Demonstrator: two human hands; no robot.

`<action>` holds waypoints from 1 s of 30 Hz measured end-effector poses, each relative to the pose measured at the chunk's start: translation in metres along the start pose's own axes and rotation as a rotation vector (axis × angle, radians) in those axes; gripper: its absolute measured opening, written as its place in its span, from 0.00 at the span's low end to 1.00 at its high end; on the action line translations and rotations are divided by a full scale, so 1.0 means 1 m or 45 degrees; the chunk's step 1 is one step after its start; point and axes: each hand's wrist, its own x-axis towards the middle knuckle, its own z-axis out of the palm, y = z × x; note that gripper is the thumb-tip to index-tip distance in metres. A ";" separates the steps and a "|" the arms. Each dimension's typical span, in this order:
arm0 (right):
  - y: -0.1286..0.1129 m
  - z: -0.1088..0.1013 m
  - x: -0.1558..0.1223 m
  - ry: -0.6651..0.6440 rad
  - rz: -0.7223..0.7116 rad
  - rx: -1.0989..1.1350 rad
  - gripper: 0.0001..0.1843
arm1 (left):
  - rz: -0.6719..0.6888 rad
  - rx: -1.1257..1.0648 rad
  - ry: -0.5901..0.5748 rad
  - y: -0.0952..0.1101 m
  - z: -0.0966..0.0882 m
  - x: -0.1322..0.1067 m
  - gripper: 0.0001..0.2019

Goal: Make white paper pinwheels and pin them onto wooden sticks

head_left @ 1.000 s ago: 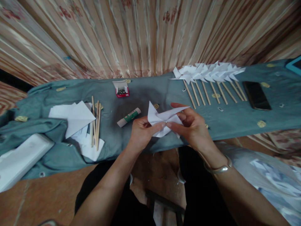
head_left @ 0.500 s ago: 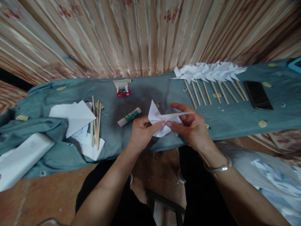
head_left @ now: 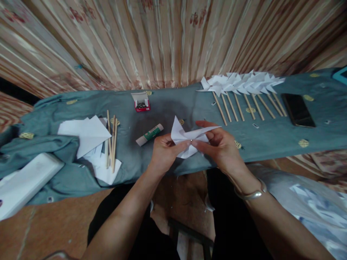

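Note:
Both my hands hold a folded white paper pinwheel (head_left: 187, 135) just above the near edge of the teal cloth (head_left: 271, 133). My left hand (head_left: 164, 153) pinches its left side, fingers closed on the paper. My right hand (head_left: 221, 146) pinches the centre, where a small metal pin head shows, with the forefinger stretched along a paper point. A silver bangle (head_left: 251, 193) sits on my right wrist.
A row of finished paper pinwheels on wooden sticks (head_left: 241, 92) lies at the back right beside a black phone (head_left: 297, 110). A glue stick (head_left: 149, 134), a small red box of pins (head_left: 141, 102), loose sticks (head_left: 111, 142) and white paper sheets (head_left: 86, 135) lie left. A white box (head_left: 24, 184) is far left.
The pinwheel's right point has tilted flatter and stretched further right between my fingers. Both hands stay in nearly the same place.

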 end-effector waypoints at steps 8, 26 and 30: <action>0.001 0.000 0.001 0.002 -0.016 0.004 0.29 | 0.000 -0.007 -0.001 0.001 0.000 0.000 0.11; -0.003 0.002 0.001 0.011 0.033 -0.027 0.26 | 0.019 -0.025 0.014 0.009 -0.017 -0.004 0.15; -0.006 -0.003 0.000 0.043 0.029 -0.033 0.26 | 0.147 0.014 0.130 0.017 -0.039 -0.005 0.14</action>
